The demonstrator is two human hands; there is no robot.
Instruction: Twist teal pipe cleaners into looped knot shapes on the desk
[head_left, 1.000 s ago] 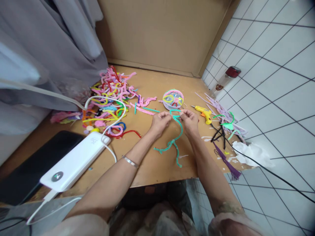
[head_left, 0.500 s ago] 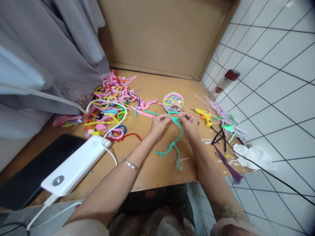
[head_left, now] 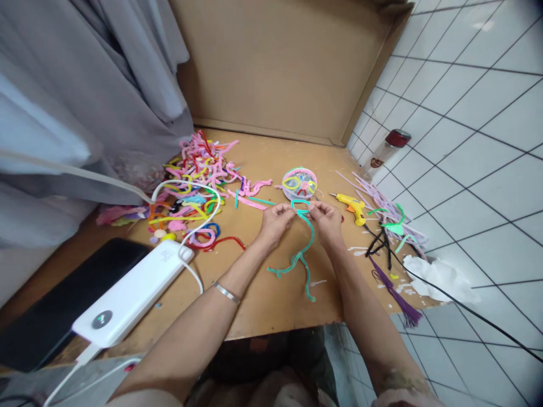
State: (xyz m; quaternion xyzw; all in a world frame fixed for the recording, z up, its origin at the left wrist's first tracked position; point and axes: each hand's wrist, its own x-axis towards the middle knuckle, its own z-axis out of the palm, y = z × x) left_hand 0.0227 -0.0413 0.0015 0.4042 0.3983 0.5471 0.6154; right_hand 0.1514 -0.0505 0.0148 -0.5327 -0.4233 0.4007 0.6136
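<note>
A teal pipe cleaner figure (head_left: 311, 230) has a small loop at its top, a curved stem and branching ends hanging down toward me. My left hand (head_left: 278, 221) pinches the loop's left side. On the right side of the loop, my right hand (head_left: 324, 219) grips it between thumb and fingertips. Just beyond the loop sits a round clear container (head_left: 299, 183) with a pink rim and yellow ovals on its top. A loose teal pipe cleaner piece (head_left: 262, 200) lies left of the container. My fingers partly cover the loop's sides.
Tangled colourful pipe cleaners (head_left: 207, 164) are heaped at back left. A white power bank (head_left: 131, 294) with cable lies near left. To the right are a yellow glue gun (head_left: 353, 207), lilac pipe cleaners (head_left: 377, 198), a purple tassel (head_left: 396, 294), crumpled tissue (head_left: 439, 277) and a bottle (head_left: 386, 152).
The view has tilted slightly, so everything appears a little lower. Both hands keep their pinch on the teal loop, which looks somewhat more squared.
</note>
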